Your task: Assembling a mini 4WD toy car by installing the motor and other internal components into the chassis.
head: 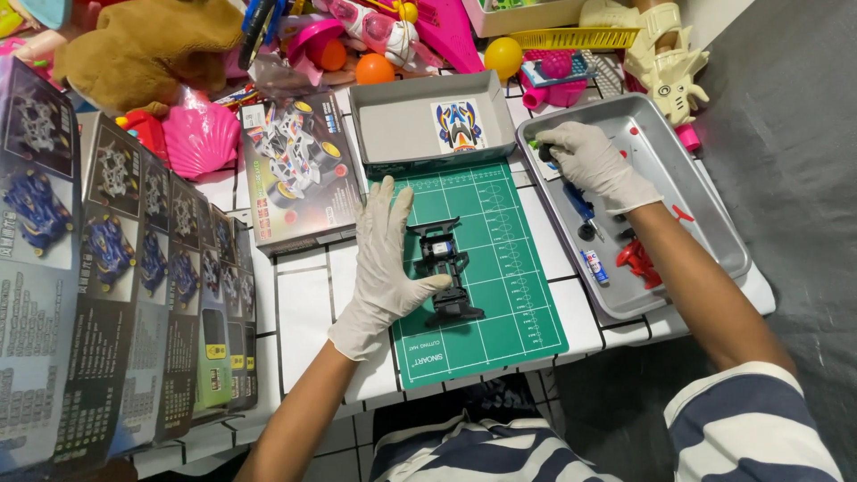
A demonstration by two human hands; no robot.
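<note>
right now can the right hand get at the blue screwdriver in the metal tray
Probably yes. The right hand is already inside the metal tray, at its upper end, and the blue screwdriver lies just below the wrist, uncovered, with nothing over it.

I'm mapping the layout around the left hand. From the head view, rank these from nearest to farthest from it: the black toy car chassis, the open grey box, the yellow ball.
1. Black toy car chassis: on the green mat, touching the left hand.
2. Open grey box: above the mat, beyond the fingertips.
3. Yellow ball: far up, past the box, to the right.

White tiled table [303,312] beside grey floor [794,134]
</note>
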